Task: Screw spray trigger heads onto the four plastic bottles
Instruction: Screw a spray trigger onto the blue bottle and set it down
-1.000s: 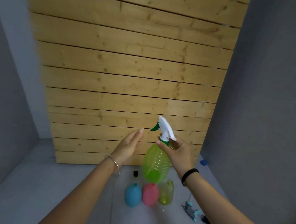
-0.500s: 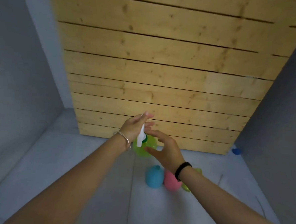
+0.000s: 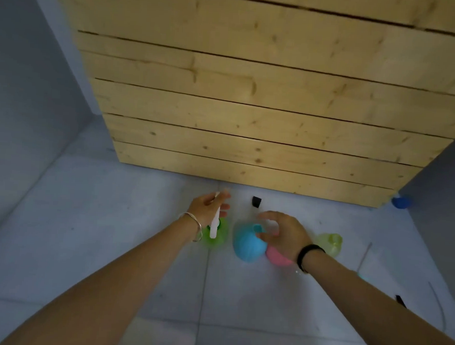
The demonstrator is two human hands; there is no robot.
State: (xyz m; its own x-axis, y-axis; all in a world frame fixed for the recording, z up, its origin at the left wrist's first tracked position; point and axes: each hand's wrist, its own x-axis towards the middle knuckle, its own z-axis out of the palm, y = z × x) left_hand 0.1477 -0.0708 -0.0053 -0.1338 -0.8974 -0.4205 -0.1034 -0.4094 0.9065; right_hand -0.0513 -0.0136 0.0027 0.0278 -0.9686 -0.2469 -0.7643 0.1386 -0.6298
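Observation:
A green bottle (image 3: 217, 238) with a white spray trigger head (image 3: 214, 225) on its neck stands on the grey floor. My left hand (image 3: 209, 207) grips the trigger head from above. To its right stands a blue bottle (image 3: 247, 244), then a pink bottle (image 3: 277, 255) mostly hidden under my right hand (image 3: 281, 233). That hand hovers with spread fingers over the blue bottle's neck and holds nothing. A yellow-green bottle (image 3: 330, 242) stands farthest right.
A wall of pale wooden planks (image 3: 251, 120) rises just behind the bottles. A small black part (image 3: 256, 201) lies on the floor by the wall, a blue cap (image 3: 400, 202) in the right corner. Thin tubes (image 3: 363, 256) and a dark piece (image 3: 400, 301) lie at right.
The green bottle with its trigger head went from chest height down to the floor left of the blue bottle. My right hand let go of it and moved over the blue bottle.

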